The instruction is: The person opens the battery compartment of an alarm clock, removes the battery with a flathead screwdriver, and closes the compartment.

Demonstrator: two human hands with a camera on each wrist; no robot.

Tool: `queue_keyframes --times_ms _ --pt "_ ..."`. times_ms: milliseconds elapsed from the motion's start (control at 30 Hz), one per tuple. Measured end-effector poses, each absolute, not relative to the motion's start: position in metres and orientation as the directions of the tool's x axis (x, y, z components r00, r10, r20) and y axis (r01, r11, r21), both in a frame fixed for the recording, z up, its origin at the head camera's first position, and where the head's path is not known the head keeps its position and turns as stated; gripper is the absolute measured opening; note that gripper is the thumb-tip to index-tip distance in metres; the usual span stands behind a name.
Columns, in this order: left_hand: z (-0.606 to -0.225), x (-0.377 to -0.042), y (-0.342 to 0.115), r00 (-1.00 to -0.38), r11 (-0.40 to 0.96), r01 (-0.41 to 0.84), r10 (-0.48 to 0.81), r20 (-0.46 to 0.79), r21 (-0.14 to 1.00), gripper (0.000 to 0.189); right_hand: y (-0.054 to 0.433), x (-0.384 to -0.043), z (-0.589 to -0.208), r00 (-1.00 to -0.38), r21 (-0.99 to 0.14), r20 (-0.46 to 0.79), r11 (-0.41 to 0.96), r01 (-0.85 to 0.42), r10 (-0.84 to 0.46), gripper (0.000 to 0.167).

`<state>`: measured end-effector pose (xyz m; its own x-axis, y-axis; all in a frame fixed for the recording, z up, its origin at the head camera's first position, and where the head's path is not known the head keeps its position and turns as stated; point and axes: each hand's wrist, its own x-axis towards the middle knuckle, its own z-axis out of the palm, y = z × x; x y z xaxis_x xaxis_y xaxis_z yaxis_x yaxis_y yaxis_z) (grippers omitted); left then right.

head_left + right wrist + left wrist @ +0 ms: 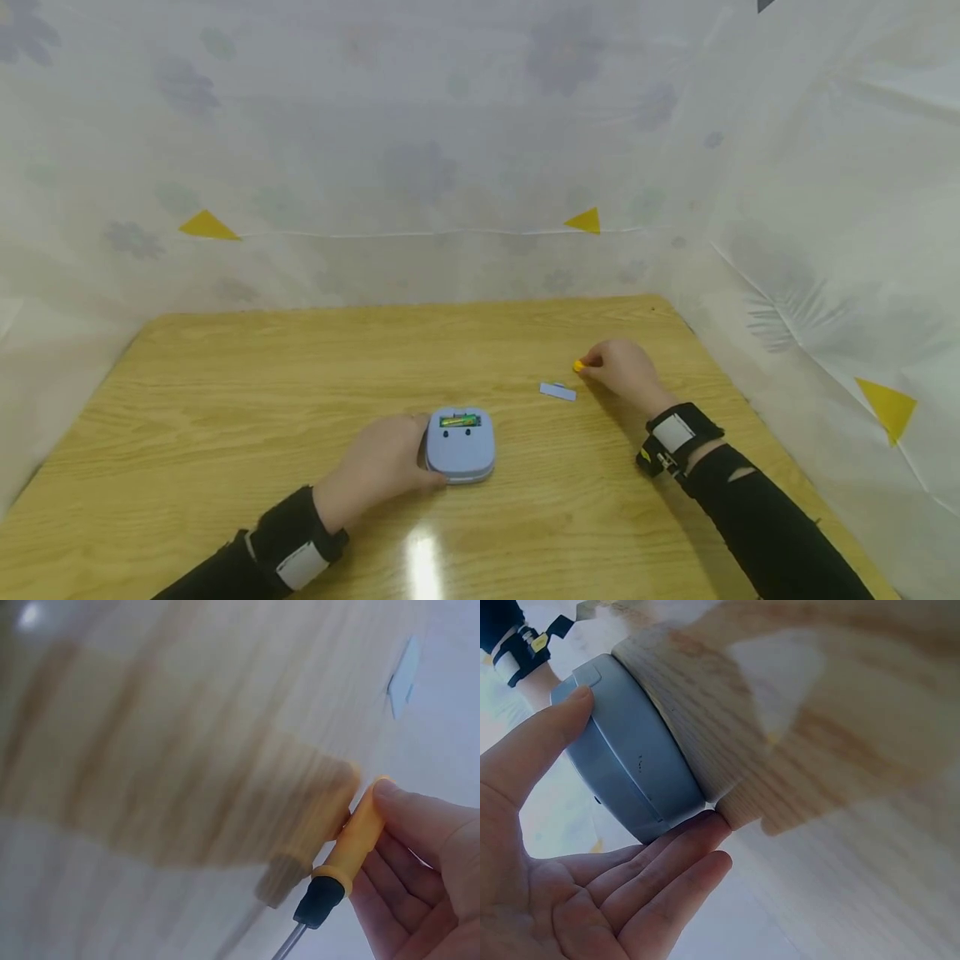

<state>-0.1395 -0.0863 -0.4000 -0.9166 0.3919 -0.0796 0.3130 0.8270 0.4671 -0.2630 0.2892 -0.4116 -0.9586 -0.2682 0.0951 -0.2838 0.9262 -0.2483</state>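
A rounded light-blue device (460, 450) lies on the table with its battery compartment uncovered. One green-and-gold battery (459, 422) shows inside, with two dark screw holes below it. My left hand (382, 462) grips the device from its left side; in the left wrist view the thumb presses one edge and the fingers (675, 866) touch the other. Farther right, my right hand (621, 371) pinches a screwdriver by its yellow handle (360, 836). Its black collar and metal shaft show in the right wrist view; the tip is out of frame.
A small light-blue battery cover (558, 392) lies on the wooden table (300, 358) between the device and my right hand. Pale flowered sheeting (420, 150) with yellow triangles hangs behind the table and along its right side.
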Motion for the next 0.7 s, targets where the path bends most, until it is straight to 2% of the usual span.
queue_keyframes --times_ms 333,700 --pt "-0.3981 -0.1383 -0.0868 -0.916 0.815 0.323 0.398 -0.06 0.481 0.077 0.2814 -0.2624 -0.4075 -0.958 -0.148 0.07 0.947 -0.286 -0.278 0.018" --pt "-0.3967 -0.1372 -0.0862 -0.916 0.816 0.322 0.396 -0.059 0.48 0.075 0.2801 -0.2624 -0.4086 -0.955 -0.144 0.077 0.945 -0.294 -0.286 0.017"
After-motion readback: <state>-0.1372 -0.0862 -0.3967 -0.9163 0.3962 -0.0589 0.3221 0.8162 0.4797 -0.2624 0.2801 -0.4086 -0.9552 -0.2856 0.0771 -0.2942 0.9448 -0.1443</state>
